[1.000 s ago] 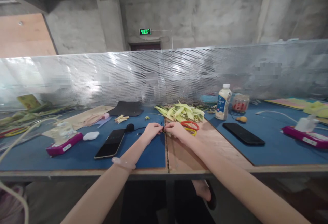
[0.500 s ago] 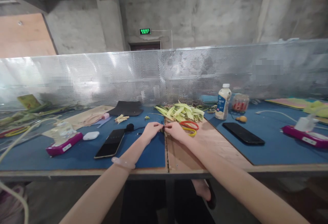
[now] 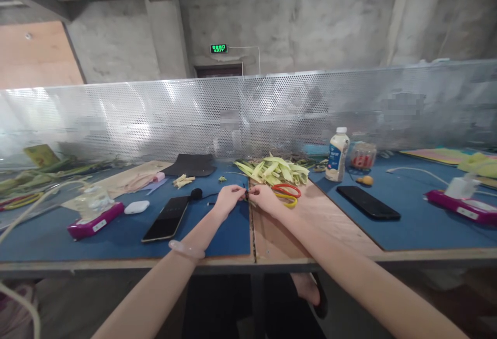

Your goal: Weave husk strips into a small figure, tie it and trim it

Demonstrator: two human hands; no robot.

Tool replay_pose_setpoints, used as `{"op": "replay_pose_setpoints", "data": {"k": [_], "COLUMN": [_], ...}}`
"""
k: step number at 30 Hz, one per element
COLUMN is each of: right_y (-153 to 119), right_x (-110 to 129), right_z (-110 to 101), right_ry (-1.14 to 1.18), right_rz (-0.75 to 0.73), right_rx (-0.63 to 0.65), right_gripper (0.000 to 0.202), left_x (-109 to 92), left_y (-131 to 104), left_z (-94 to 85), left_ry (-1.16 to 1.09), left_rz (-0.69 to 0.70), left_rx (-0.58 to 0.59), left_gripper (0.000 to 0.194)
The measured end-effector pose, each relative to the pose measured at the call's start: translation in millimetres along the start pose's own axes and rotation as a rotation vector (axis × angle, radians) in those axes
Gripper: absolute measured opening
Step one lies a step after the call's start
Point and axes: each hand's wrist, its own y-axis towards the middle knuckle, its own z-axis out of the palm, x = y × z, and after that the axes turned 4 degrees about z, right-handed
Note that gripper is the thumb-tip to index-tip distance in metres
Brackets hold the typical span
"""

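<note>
My left hand (image 3: 230,197) and my right hand (image 3: 264,196) meet at the middle of the table, fingertips pinched close together. Between them is a small dark piece of black cord, mostly hidden by the fingers. From a black ball of cord (image 3: 196,194) on the left, a dark strand runs toward my left hand. Just behind my hands lies a heap of pale green husk strips (image 3: 277,169). Red and yellow loops (image 3: 288,192), resembling scissor handles, rest beside my right hand.
A phone (image 3: 166,219), a white earbud case (image 3: 136,207) and a purple power strip (image 3: 96,220) lie on the left. To the right are a bottle (image 3: 337,155), a plastic jar (image 3: 363,157), another phone (image 3: 367,202) and another power strip (image 3: 462,208). A perforated metal screen (image 3: 287,106) stands behind.
Both hands stay pinched together in nearly the same place, with only slight finger movement. The whole view has shifted very slightly.
</note>
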Motion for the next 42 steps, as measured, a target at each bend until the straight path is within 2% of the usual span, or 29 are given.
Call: {"op": "replay_pose_setpoints", "data": {"k": [9,20,27,31,42], "right_y": [0,3,-2,-7,-9], "right_x": [-4,-2,2,6,8], "right_z": [-1,-1,-11,-15,-14], "right_ry": [0.115,0.144,0.263,0.32,0.226], "right_rz": [0.121,0.094,0.139,0.167,0.103], "right_rx": [0.033,0.02,0.206,0.243,0.171], "right_gripper": [0.02,0.016,0.023,0.027,0.019], "left_x": [0,1,8,8,8], "left_y": [0,0,4,4,5], "left_z": [-0.5,-0.2,-0.1,-0.7,-0.2], "left_ry": [0.005,0.001,-0.02,-0.023,-0.014], "left_rz": [-0.012,0.004,0.017,0.018,0.022], "left_rx": [0.005,0.008,0.003,0.005,0.012], "left_gripper": [0.022,0.023,0.022,0.022,0.022]}}
